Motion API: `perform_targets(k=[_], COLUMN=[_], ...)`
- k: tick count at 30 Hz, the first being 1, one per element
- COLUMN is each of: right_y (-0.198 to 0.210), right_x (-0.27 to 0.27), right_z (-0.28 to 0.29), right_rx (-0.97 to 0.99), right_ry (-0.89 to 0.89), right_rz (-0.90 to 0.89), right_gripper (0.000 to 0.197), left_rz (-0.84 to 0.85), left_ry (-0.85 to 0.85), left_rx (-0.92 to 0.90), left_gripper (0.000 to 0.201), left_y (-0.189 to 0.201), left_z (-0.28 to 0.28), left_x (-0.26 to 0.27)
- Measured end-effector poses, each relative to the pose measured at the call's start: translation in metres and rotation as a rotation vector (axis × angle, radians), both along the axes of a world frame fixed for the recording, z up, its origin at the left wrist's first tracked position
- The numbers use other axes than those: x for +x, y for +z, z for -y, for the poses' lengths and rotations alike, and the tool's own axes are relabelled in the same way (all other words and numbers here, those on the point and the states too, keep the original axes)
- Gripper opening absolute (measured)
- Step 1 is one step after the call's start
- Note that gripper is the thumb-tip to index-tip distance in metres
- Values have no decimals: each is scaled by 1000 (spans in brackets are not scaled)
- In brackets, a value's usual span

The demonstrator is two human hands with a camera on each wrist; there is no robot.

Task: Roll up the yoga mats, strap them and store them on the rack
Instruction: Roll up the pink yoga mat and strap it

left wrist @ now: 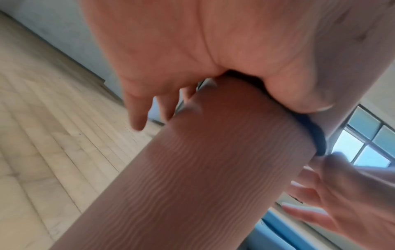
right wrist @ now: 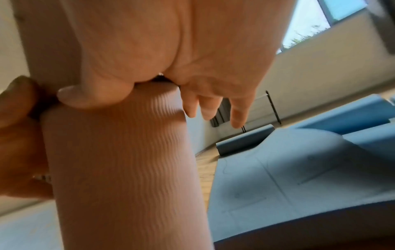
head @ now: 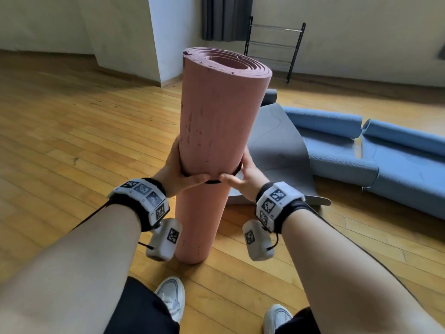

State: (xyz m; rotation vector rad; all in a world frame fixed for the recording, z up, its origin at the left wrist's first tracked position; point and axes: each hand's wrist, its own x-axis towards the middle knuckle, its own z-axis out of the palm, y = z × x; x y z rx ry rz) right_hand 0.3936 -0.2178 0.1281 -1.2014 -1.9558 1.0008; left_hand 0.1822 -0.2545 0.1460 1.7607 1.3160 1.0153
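Observation:
A rolled pink yoga mat (head: 216,116) stands upright on the wooden floor in front of me. A thin black strap (head: 213,181) rings it at about mid-height. My left hand (head: 185,173) clasps the roll from the left and my right hand (head: 243,174) from the right. Both thumbs lie across the front on the strap, their tips nearly meeting. In the left wrist view the left hand (left wrist: 213,50) has its thumb hooked over the strap (left wrist: 316,140) on the ribbed mat (left wrist: 192,186). In the right wrist view the right hand (right wrist: 171,42) holds the mat (right wrist: 128,169) the same way, with its fingers reaching behind.
A partly unrolled grey mat (head: 272,141) lies just behind and right of the roll. Blue mats (head: 337,131) lie further right, with curled ends. A black metal rack (head: 274,47) stands at the far wall beside a white column (head: 166,32). My white shoes (head: 171,297) are below.

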Motion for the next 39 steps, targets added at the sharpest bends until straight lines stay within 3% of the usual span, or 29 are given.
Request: perform_targets(k=[3,10,14,17,20,25,28,31,35,37,39], right_y=[-15,21,2,-15,-10,15,7,-6,-22,-20,-7], right_x=[6,0,-4,-3,-5,-4,-4,0,4,4,2], right_z=[2,-8,0,4,2,-7,-5,2,3,-3,-9], right_rx=[-90,-8,-17,-93,-112,-54,-70,-71,-146,-133,-98], right_ry=[-13,2,9,44,34,-11,9,7,20,41,32], right_rz=[206,-107,-38,221,106,-114,-100,6,266,198,35], right_gripper=[119,119,100,114,124,116,107,97,118,129,132], left_rz=[-31,85,-11,-28,-88,55,109,-12,-269,-301,-169], left_ry=[11,67,73,109,76,83,87,78,11,-22,-25], left_rx=[-96,18,-66,-116,-193,-178,-119,-158,-337,-417,-371], left_gripper=[134,130,139,131,127,145,144,134,126,136,156], left_y=[-3,19,-4,-9,-12,1,9,-11,-42,-39,-30], left_z=[7,-7,-1,-4,-4,-16,-15,-4,-1,-8,-16], left_x=[0,-1,-1,-4,-2,-13,-8,2,-8,-20,-30])
